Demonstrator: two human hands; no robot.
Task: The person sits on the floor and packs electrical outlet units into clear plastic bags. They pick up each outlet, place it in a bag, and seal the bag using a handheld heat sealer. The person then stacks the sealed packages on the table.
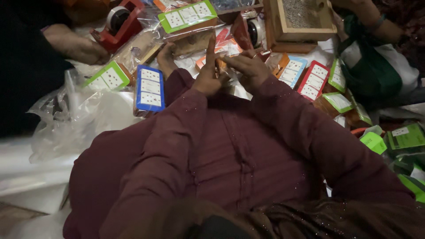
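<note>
Far left: co-worker's hand (77, 46) resting by red tape dispenser (118, 22), kept within reach for sealing. Crumpled clear plastic bags (66, 119) heaped lower left, out of the working zone.

Next over: green-edged pack (108, 77) and blue-edged pack (149, 88) lying flat, label side up, so colours read at a glance. Another green-edged pack in a clear sleeve (188, 15) further back.

Centre: left hand (207, 75) raised above the lap, index finger straight up, remaining fingers curled onto a small orange packet (220, 63). Right hand (247, 68) meeting it from the other side, fingers (234, 59) pinched shut on the same packet. Held between both hands, close to the body and clear of the pile, probably for control over a small item. Exact grip on the left partly hidden; contact looks firm.

Right of centre: second tape dispenser (253, 31), wooden box (301, 22) with grey granular fill. Then light-blue pack (292, 71), red-edged pack (313, 79), more green packs (338, 102) fanned rightward, seemingly sorted by colour.

Far right: another person's arm (376, 22), green-white bag (376, 71).
</note>
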